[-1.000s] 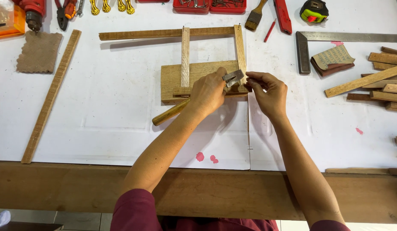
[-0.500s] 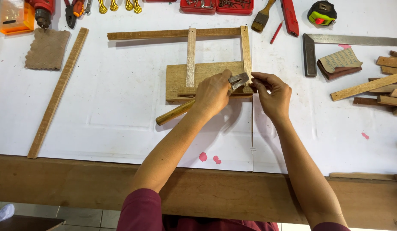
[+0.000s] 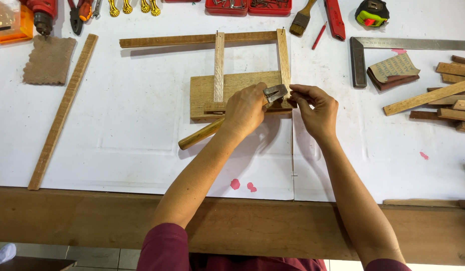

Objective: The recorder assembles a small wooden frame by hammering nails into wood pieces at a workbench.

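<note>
My left hand (image 3: 248,109) grips a hammer close to its metal head (image 3: 275,92); the wooden handle (image 3: 201,134) points down-left. My right hand (image 3: 315,108) pinches something small at the lower end of a thin upright wooden strip (image 3: 283,55), right beside the hammer head; what it pinches is too small to see. The strip belongs to a frame of thin slats (image 3: 197,39) that lies across a flat wooden board (image 3: 235,83). Both hands rest over the board's lower right corner.
A long wooden strip (image 3: 64,108) and a brown sanding pad (image 3: 49,59) lie at the left. A drill (image 3: 42,12), pliers, red nail trays (image 3: 247,6), a brush, a tape measure (image 3: 371,12), a steel square (image 3: 360,55) and loose wood offcuts (image 3: 445,95) surround the work.
Both hands stay at the same spot on the frame's lower right corner, hammer head by the right fingertips. No clear movement of the pieces; only the camera view shifts slightly.
</note>
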